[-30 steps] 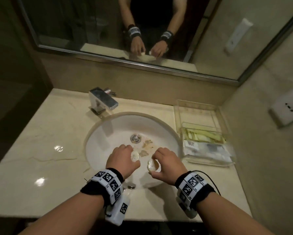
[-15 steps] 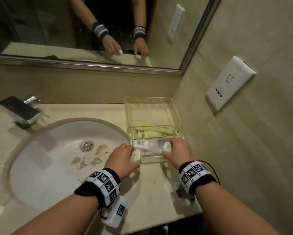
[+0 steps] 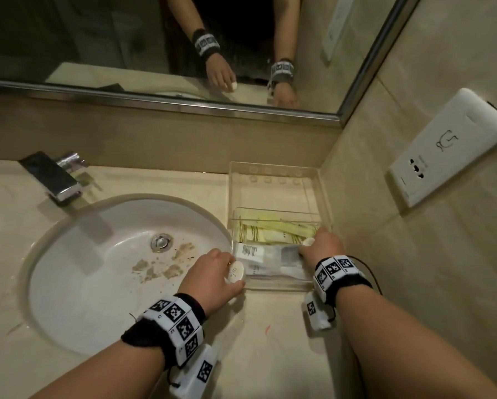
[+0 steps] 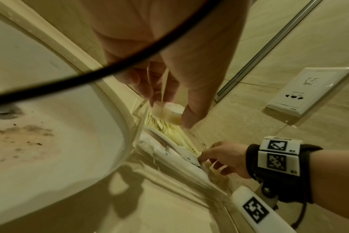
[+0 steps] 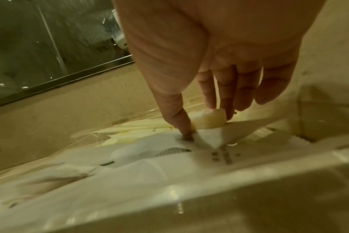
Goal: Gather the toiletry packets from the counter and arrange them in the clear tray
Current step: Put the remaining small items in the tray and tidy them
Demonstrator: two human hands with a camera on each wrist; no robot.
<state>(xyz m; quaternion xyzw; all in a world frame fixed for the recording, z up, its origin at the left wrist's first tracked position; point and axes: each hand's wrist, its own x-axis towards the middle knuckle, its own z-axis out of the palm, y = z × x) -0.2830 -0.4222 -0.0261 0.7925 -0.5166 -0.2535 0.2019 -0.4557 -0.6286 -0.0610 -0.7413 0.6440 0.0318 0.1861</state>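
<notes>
The clear tray [image 3: 273,172] stands on the counter in the right corner. Its near half holds yellow packets [image 3: 270,230] and white packets [image 3: 259,254]. My left hand [image 3: 210,276] pinches a small round white packet [image 3: 235,272] just outside the tray's near left corner; the same packet [image 4: 169,114] shows between thumb and fingers in the left wrist view. My right hand [image 3: 323,246] reaches into the tray's right side and pinches another small pale packet [image 5: 208,119]. Its thumb tip touches the white packets [image 5: 149,157] below.
The white sink basin [image 3: 97,283], stained near the drain, lies left of the tray, with a chrome faucet [image 3: 54,177] behind it. A tiled wall with a white socket plate [image 3: 448,156] runs close along the tray's right side. A mirror [image 3: 97,38] hangs above.
Both hands have moved right from over the basin to the tray, each still holding its packet. The right hand has gone down into the tray; the head view swung right.
</notes>
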